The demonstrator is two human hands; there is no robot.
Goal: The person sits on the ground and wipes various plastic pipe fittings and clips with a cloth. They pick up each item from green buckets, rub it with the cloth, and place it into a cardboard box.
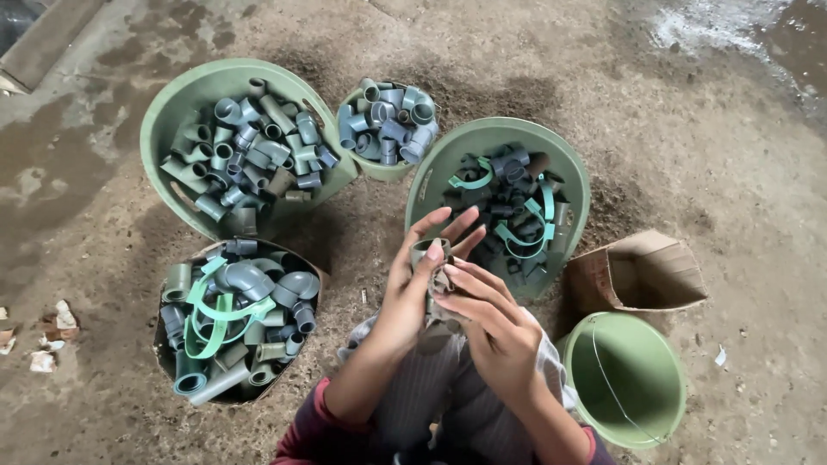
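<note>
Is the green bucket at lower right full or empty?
Empty: the green bucket shows a bare inside, only its wire handle lying across.

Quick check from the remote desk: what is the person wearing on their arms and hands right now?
Both hands are bare: no gloves, rings or watch show on the left hand or the right hand. The forearms are uncovered too. Dark maroon sleeves are pushed up near the elbows, at the bottom edge of the view.

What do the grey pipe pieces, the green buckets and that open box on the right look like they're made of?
Pipe pieces: likely moulded plastic, matt grey, with smooth uniform bends and sockets. Green buckets: probably plastic, smooth, slightly shiny walls; the empty one carries a thin wire handle. Open box: cardboard, dull brown, with folded flaps.
</note>
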